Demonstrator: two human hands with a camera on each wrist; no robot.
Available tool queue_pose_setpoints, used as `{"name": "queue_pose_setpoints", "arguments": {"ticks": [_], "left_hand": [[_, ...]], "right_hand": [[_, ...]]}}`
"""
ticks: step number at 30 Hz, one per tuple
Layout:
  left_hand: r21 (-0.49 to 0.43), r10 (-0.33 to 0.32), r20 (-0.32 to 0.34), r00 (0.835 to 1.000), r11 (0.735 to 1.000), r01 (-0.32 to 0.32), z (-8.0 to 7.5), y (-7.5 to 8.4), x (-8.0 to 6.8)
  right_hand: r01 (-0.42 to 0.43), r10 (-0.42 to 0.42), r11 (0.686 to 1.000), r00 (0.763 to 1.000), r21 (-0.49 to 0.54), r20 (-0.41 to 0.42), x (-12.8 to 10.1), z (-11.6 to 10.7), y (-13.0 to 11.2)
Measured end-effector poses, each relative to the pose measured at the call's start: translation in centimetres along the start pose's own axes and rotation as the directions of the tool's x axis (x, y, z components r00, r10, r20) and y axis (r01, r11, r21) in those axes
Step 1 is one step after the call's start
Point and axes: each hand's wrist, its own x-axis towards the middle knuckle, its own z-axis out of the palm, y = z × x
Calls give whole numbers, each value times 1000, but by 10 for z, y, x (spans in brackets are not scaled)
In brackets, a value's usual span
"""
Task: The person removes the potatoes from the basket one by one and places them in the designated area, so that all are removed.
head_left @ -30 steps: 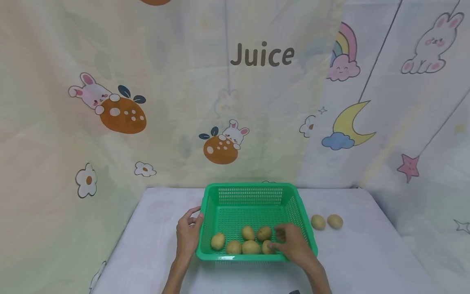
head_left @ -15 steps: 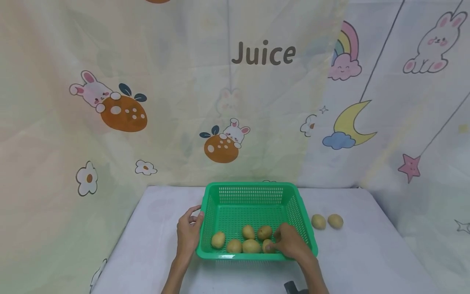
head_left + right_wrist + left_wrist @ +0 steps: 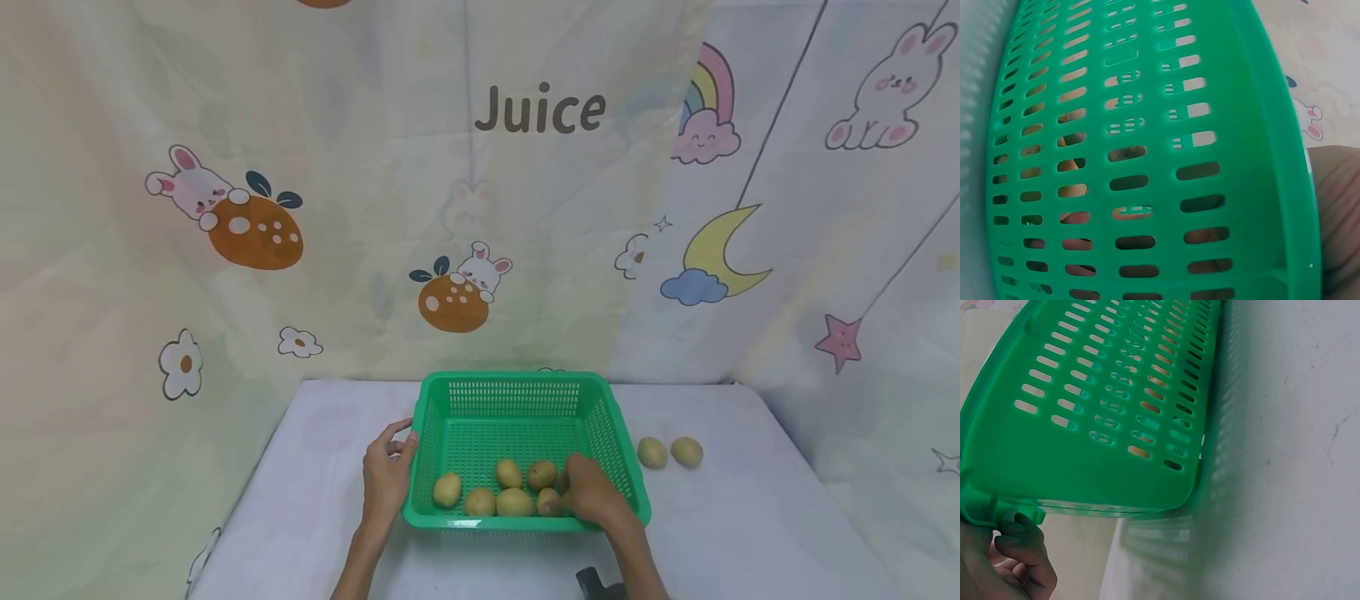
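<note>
A green plastic basket [image 3: 517, 523] stands on the white-covered table, with several small potatoes [image 3: 514, 502] along its near side. My left hand [image 3: 386, 479] grips the basket's left rim, and the left wrist view shows curled fingers [image 3: 1025, 544] beneath the rim. My right hand [image 3: 596, 493] reaches over the near right part of the basket. Between its thumb and fingers it pinches the potato [image 3: 548, 501] at the right end of the near row. In the right wrist view the slotted basket wall [image 3: 1241, 156] hides most of that hand.
Two more potatoes, one nearer [image 3: 652, 452] and one farther right [image 3: 687, 452], lie on the table [image 3: 750, 517] right of the basket. A dark object [image 3: 592, 583] shows partly at the bottom edge by the right forearm. A printed curtain [image 3: 360, 167] hangs behind.
My right hand's fingers have drawn in around the potato at the near right. The left hand stays on the rim. More of the dark object at the bottom edge shows.
</note>
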Motion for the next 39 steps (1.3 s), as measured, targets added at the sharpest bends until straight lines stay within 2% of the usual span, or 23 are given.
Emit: {"name": "queue_pose_setpoints", "arguments": {"ticks": [9,28,39], "left_hand": [[-22,14,4,1000,1000,-14,0,-1,0],[-19,22,-5,1000,1000,-22,-1,-2,0],[-21,16,3,1000,1000,-16,0,-3,0]], "right_hand": [[7,-8,998,1000,62,2,1,2,4],[-3,1,998,1000,64,23,6,8,1],[35,-36,997,999,64,8,6,10,6]]}}
